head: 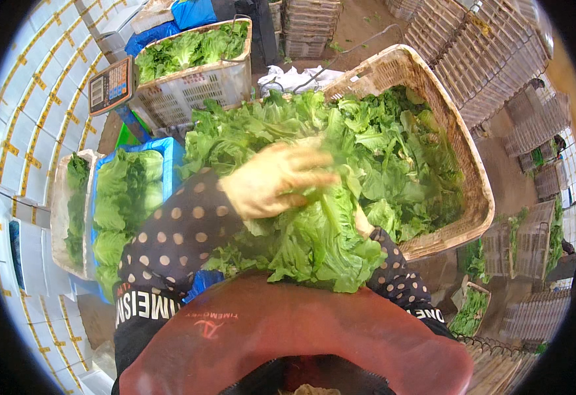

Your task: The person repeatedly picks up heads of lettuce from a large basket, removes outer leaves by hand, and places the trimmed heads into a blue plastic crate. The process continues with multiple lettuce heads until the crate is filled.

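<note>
A head of leafy green lettuce point(317, 237) lies against my red apron point(278, 316), its frilly leaves towards me. My left hand point(283, 180), pale and blurred, rests over the far end of this head with its fingers pointing right; whether they grip a leaf is unclear. Mostly hidden behind the leaves, my right hand point(363, 223) holds the head from the right side. Beyond both hands, loose lettuce point(386, 143) fills a large dirty plastic crate point(485, 205) and is heaped over towards the left.
To the left stand a blue-lined box of lettuce point(170, 160) and a white foam box point(61, 217). A digital scale point(110, 86) stands beside another lettuce crate point(194, 89). Stacked crates point(485, 54) rise at the right; taped white boxes point(31, 123) line the left.
</note>
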A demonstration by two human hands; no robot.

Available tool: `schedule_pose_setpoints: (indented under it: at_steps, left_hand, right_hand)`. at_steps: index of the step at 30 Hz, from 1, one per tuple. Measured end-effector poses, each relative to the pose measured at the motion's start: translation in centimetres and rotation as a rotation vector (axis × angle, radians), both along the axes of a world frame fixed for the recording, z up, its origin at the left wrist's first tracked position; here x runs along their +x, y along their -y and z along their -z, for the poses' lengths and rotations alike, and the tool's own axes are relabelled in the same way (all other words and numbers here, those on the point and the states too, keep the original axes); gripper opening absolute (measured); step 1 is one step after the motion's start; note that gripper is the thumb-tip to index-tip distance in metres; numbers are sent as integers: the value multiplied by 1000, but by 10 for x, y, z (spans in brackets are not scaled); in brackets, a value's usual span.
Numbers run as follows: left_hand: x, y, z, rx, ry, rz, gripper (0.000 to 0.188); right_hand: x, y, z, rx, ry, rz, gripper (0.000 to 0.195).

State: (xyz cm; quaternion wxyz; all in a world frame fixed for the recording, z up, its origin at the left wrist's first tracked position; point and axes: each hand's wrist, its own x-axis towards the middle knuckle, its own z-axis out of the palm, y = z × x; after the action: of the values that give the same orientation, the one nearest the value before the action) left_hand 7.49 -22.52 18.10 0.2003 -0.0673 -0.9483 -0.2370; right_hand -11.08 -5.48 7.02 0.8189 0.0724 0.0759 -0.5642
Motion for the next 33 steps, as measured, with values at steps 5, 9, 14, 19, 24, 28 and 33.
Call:
schedule_pose_setpoints:
  at_steps: [5,9,14,19,24,28,33]
  left_hand:
    - [-13,19,12,1129,151,-151,33]
    - [-8,-3,23,1133,347,-684,76]
    - [-3,-29,35,1025,185,-442,43]
    - [14,23,25,-307,24,-276,50]
    - [25,24,17,-430,40,-828,101]
    - [22,-47,48,935,364,-460,141]
    - [31,-61,95,1190,-97,-430,129]
  right_hand:
    - [-17,-18,40,-195,-711,-30,76]
    - [-25,-27,31,-195,-559,-11,104]
    - [-16,-18,-10,-177,-564,45,106]
    - [-1,-12,-38,-168,-364,31,109]
    - [-2,-13,-35,-67,-575,53,92]
    - [-5,-8,-25,-67,-658,195,75]
    - [-14,26,-59,-23,-1245,233,56]
